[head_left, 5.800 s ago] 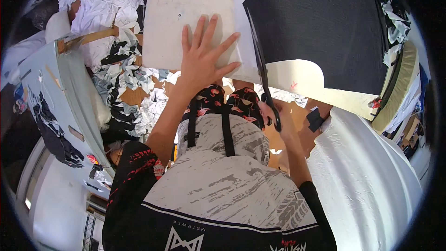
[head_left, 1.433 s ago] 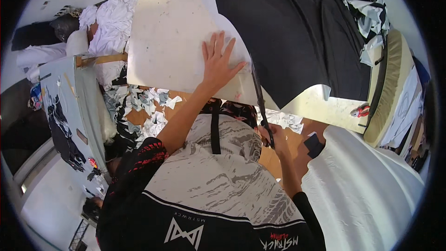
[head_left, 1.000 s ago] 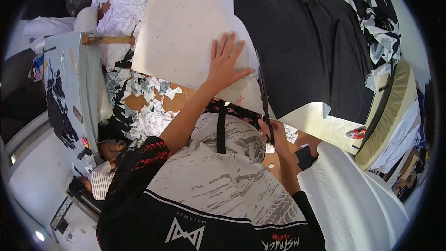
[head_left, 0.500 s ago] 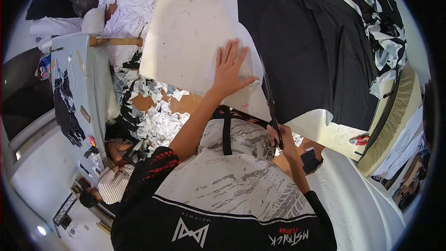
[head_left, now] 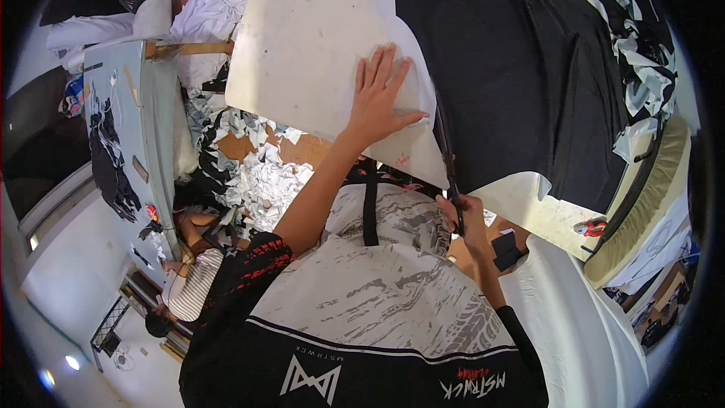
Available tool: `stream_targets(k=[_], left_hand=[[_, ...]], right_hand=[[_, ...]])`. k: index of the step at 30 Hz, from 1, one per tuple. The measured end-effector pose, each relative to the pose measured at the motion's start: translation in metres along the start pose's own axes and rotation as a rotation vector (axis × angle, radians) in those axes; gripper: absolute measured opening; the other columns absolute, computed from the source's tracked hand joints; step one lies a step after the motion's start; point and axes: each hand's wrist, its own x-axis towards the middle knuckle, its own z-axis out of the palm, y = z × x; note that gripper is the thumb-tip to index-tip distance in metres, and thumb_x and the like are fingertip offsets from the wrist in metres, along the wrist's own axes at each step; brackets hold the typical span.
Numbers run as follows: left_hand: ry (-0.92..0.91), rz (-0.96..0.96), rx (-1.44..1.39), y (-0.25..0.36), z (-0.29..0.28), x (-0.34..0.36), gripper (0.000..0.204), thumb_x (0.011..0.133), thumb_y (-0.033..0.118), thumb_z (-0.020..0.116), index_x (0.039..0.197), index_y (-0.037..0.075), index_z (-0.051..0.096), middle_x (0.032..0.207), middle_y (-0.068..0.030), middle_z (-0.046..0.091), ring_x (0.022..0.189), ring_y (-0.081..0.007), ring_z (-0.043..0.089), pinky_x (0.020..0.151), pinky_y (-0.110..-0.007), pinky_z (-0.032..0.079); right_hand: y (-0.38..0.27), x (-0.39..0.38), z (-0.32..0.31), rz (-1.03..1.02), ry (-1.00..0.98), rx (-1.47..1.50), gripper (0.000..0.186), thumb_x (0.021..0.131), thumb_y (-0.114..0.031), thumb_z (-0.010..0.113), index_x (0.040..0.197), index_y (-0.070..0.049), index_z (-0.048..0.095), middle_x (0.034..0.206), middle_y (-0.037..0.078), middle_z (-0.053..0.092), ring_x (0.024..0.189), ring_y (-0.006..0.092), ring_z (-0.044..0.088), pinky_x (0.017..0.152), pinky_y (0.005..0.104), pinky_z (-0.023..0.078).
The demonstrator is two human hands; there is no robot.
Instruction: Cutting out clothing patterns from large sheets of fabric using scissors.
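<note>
My left hand [head_left: 381, 98] lies flat on a white sheet [head_left: 411, 49], fingers spread and thumb stretched toward the edge of a black fabric [head_left: 521, 75]. My right hand [head_left: 471, 219] is closed around the handles of large dark scissors [head_left: 451, 162]. The blades point away from me along the line where the black fabric meets the white sheet, and their tips are hard to make out against the dark cloth. Wrinkles run through the right half of the fabric. White material shows at its near edge.
Red-handled pliers or snips [head_left: 590, 227] lie at the near right of the cutting table [head_left: 287, 45]. Black and white scraps [head_left: 642, 68] heap up at the far right. White offcuts [head_left: 268, 185] cover the floor at left, near a seated person [head_left: 195, 287] beside a grey-blue table [head_left: 117, 98].
The whole view has shifted slightly, so the table and fabric sit a little higher in it. My left hand stays flat on the sheet; my right hand keeps the scissors at the fabric's edge.
</note>
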Motion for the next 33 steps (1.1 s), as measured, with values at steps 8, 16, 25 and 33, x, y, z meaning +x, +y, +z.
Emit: stream_targets(k=[8,16,25,33], left_hand=[[0.076,-0.013,0.018,0.001,0.006,0.002,0.096,0.076,0.061,0.083,0.152,0.012,0.054,0.169,-0.0188,0.031,0.157,-0.0388,0.025,0.125,-0.061,0.017],[0.089,0.000,0.045,0.000,0.004,0.009,0.091,0.081,0.058,0.082,0.153,0.011,0.053,0.168,-0.0175,0.033,0.156,-0.0376,0.028,0.125,-0.060,0.018],[0.070,-0.020,0.046,0.006,0.004,0.005,0.096,0.078,0.057,0.083,0.154,0.009,0.050,0.169,-0.0181,0.031,0.157,-0.0380,0.027,0.125,-0.061,0.019],[0.023,-0.042,-0.009,0.005,-0.001,0.005,0.099,0.076,0.053,0.086,0.156,0.009,0.047,0.170,-0.0172,0.030,0.158,-0.0365,0.025,0.126,-0.061,0.017]], right_hand=[[-0.009,-0.004,-0.013,-0.083,-0.074,-0.074,0.035,0.102,-0.029,0.072,0.078,-0.005,0.063,0.060,-0.003,0.052,0.050,0.0073,0.048,0.048,0.0263,0.034],[-0.041,0.014,-0.007,-0.102,-0.104,-0.114,0.037,0.101,-0.037,0.073,0.081,-0.007,0.064,0.064,-0.005,0.052,0.055,0.0054,0.050,0.051,0.0245,0.035],[-0.053,0.012,-0.005,-0.006,-0.030,-0.148,0.039,0.094,-0.035,0.081,0.074,-0.005,0.067,0.057,-0.004,0.053,0.050,0.0056,0.046,0.049,0.0256,0.032],[-0.067,0.035,-0.008,-0.019,-0.109,-0.017,0.042,0.093,-0.037,0.082,0.070,-0.009,0.060,0.056,-0.004,0.051,0.050,0.0058,0.048,0.050,0.0247,0.034]])
